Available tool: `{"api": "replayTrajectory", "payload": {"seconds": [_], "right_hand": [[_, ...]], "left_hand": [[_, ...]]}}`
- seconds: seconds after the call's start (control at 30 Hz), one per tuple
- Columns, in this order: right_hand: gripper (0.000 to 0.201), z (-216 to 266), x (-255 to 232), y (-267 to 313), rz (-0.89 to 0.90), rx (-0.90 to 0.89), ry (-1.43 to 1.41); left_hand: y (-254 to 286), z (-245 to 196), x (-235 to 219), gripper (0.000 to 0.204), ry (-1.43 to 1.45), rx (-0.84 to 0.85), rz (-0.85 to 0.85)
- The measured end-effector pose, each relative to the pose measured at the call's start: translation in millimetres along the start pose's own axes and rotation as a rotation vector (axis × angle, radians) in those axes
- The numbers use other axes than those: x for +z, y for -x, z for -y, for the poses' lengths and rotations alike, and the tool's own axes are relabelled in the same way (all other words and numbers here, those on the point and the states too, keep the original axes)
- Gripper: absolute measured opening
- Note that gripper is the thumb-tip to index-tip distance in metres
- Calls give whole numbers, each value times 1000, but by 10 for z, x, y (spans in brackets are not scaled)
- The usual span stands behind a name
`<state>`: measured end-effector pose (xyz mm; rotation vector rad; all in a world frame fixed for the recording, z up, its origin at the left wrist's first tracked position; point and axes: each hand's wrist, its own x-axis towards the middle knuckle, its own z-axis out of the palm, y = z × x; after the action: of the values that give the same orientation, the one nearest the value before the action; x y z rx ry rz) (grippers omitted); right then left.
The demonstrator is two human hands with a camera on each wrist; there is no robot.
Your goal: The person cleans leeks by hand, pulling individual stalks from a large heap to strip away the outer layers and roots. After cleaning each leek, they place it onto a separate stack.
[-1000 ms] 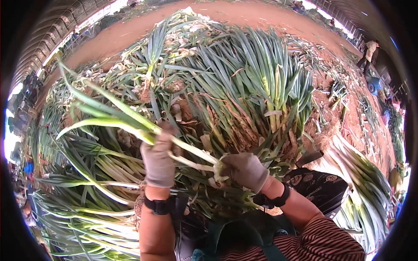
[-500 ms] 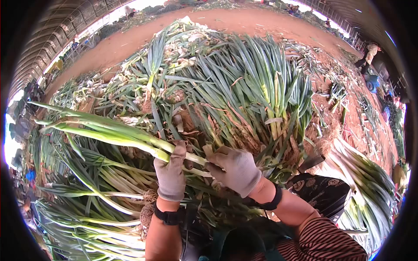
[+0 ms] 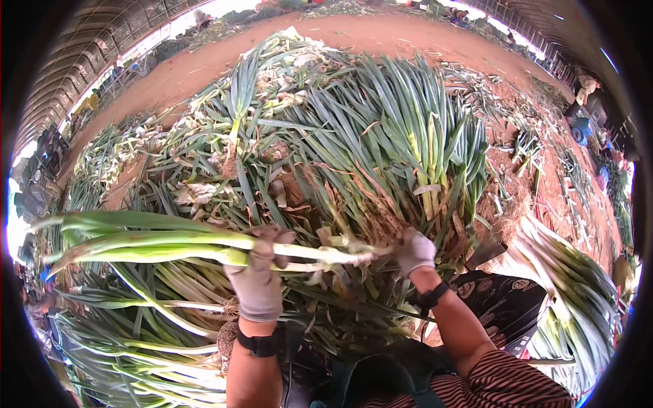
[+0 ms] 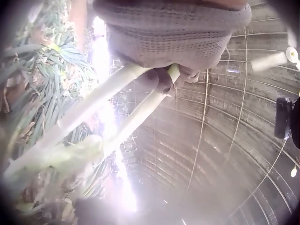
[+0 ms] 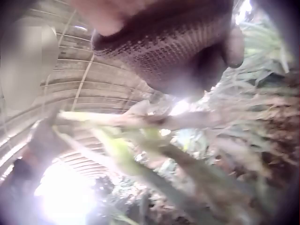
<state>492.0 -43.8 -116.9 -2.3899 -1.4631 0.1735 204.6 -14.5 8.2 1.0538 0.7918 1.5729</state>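
Note:
My gloved left hand (image 3: 258,279) grips a few long green onions (image 3: 156,246) about mid-length, leaves to the left and pale root ends to the right. In the left wrist view, two white stalks (image 4: 79,110) slant out below the glove, a loose pale green layer hanging near their ends. Just past the root end is my gloved right hand (image 3: 416,253), fingers curled and blurred. A thin brownish strip of skin (image 3: 382,251) runs from the stalk to its fingertips. The right wrist view shows the curled hand (image 5: 178,51) above a blurred stalk (image 5: 140,120).
A heap of untrimmed green onions (image 3: 401,129) lies ahead, roots toward me. More are piled at lower left (image 3: 156,340). Pale, cleaned onions (image 3: 564,292) lie at right, beside a dark blade (image 3: 486,251) and a black patterned cloth (image 3: 500,299). Leaf scraps litter the ground.
The right hand has gone from the stalks' root end out to the right, drawing a strip along. The held onions have swung from slanting up-left to nearly level, the left hand still gripping them.

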Motion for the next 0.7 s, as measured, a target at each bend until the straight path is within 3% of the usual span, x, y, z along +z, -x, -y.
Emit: {"api": "replayTrajectory", "payload": {"seconds": [0.07,0.13,0.2,0.23,0.3,0.33,0.37,0.4,0.43,0.53,0.6,0.67,0.7], "right_hand": [[34,-497,47,-40,221,154,172],[39,-583,-197,40,359,124,250],[37,-499,-416,69,347,-29,134],[36,-397,-555,4,329,-107,69],[21,-21,-900,-77,272,-494,-540],[13,269,-1049,-149,229,-774,-695],[20,505,-1126,-174,291,-898,-743],[35,689,-1178,-156,502,-923,-837],[26,863,-1103,-164,533,-1067,-826],[25,1186,-989,-236,1195,-832,-970],[43,1210,-928,-242,1523,-471,-1169],[55,1305,-1032,15,1646,-318,-1426],[69,1378,-1005,145,1467,-426,-1422]], "left_hand": [[-43,-98,-92,26,4,101,-67],[-63,-119,-176,28,6,74,-42],[-66,-63,-218,31,7,-18,11],[-54,-58,-92,36,37,11,-48],[-70,-65,-65,38,64,-99,-41],[-78,-65,-46,39,78,-156,-36],[-100,-31,-31,42,93,-179,-24],[-121,9,-22,43,132,-220,-10],[-140,51,-19,45,174,-259,2],[-198,146,-16,43,292,-339,63],[-281,187,-73,39,408,-367,199],[-285,237,-57,36,417,-379,210],[-298,283,-53,37,365,-377,167]]}}
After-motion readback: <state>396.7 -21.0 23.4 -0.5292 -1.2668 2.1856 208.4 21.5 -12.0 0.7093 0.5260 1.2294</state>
